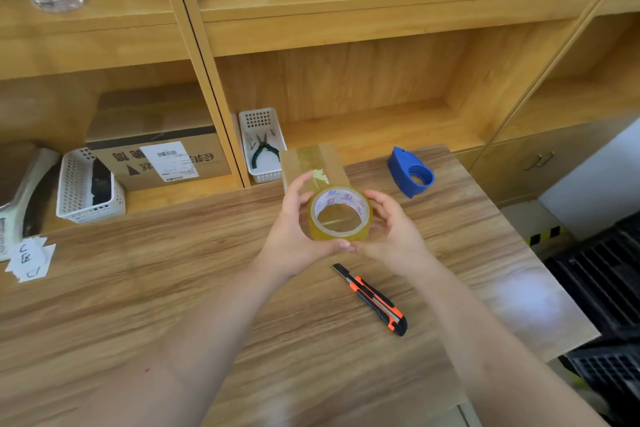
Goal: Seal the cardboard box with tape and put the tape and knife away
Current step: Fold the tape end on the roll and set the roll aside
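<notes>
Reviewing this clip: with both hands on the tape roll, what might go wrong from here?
1. The utility knife lies just under the right hand; a forearm might knock it.
2. The cardboard box already bears old tape and a torn label, so new tape may bond poorly.
3. Both hands, left hand included, hold the tape roll, leaving the box unsteadied.

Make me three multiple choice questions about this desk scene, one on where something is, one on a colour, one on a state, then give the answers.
1. Where is the utility knife?
A. on the table, nearer the person than the hands
B. in a white basket
C. on the top shelf

2. What colour is the tape dispenser?
A. red
B. blue
C. green

3. How is the tape roll held?
A. lying loose on the table
B. by the left hand and right hand together
C. mounted in the dispenser

Answers: 1 A, it lies on the wood below the hands. 2 B, its body is blue. 3 B, fingers of both hands wrap it.
</notes>
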`<move>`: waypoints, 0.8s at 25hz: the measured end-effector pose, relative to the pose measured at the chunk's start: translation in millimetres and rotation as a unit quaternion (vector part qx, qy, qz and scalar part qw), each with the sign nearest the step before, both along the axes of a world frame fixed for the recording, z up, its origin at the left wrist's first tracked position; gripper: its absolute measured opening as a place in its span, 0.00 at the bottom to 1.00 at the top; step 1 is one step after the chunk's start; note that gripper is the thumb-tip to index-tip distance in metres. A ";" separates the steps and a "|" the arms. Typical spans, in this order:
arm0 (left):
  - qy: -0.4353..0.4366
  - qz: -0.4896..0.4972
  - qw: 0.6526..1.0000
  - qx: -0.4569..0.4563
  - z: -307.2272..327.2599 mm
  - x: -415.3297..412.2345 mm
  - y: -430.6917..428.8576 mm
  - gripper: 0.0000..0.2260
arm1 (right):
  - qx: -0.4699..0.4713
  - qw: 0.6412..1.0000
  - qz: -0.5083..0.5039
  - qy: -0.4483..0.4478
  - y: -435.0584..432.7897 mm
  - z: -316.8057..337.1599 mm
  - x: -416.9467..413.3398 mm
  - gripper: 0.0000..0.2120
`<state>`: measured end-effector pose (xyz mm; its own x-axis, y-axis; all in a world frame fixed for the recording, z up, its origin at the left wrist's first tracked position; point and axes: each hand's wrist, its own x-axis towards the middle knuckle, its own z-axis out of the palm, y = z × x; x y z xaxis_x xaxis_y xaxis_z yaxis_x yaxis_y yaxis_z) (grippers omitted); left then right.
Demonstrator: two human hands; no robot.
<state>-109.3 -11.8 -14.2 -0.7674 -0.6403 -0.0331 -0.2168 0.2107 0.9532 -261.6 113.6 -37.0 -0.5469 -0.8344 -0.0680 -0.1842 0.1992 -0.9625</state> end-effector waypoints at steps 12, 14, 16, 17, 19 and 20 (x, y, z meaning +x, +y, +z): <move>-0.001 0.019 1.000 -0.003 -5.5 -126.4 5.2 0.49 | -0.037 0.998 -0.033 -0.039 0.3 -10.5 -122.2 0.44; 0.003 0.027 0.999 0.017 -8.5 -152.4 7.8 0.50 | -0.044 0.998 -0.047 -0.025 1.9 -15.1 -144.2 0.44; 0.006 0.032 0.999 0.031 -12.5 -175.4 10.2 0.50 | -0.056 0.996 -0.067 -0.025 4.1 -21.3 -164.0 0.43; 0.007 0.037 0.998 0.043 -16.0 -186.1 10.2 0.49 | -0.058 0.995 -0.075 -0.030 4.8 -24.1 -173.4 0.42; 0.011 0.041 0.995 0.087 -18.8 -208.4 12.0 0.44 | -0.056 0.995 -0.079 -0.032 7.3 -30.9 -194.0 0.42; 0.019 0.045 0.991 0.126 -19.1 -218.7 12.5 0.39 | -0.054 0.995 -0.079 -0.032 8.1 -35.6 -203.2 0.43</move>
<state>-328.1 0.7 -33.2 -0.7107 -0.6821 -0.1724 -0.1872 -0.0529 0.9809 -464.9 121.7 -72.5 -0.6694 -0.7426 -0.0216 -0.0956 0.1150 -0.9888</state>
